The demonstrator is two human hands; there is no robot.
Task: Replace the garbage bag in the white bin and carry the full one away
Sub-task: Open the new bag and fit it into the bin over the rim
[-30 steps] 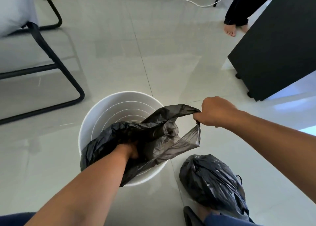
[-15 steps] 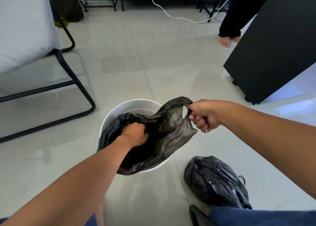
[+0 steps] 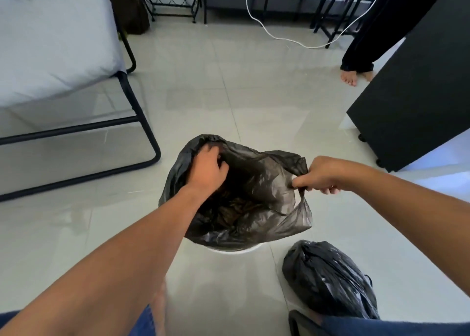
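Observation:
A fresh black garbage bag (image 3: 259, 183) lies spread open over the white bin (image 3: 236, 250), which shows only as a thin white strip at its near side. My left hand (image 3: 207, 169) reaches inside the bag's mouth and its fingers hook the far left edge of the plastic. My right hand (image 3: 321, 175) pinches the bag's right edge, with a loose flap hanging below it. The full black bag (image 3: 328, 279), tied shut, sits on the floor at the bin's near right, beside my foot.
A grey cushioned chair on a black metal frame (image 3: 142, 122) stands to the left. A black cabinet on castors (image 3: 417, 86) is at the right. Another person's bare feet (image 3: 352, 77) and a white cable (image 3: 279, 38) are at the back. Pale tiled floor surrounds the bin.
The bag has been pulled wider over the bin, hiding almost all of its rim. My left hand moved from the bag's middle up to its far left edge. The view tilted upward.

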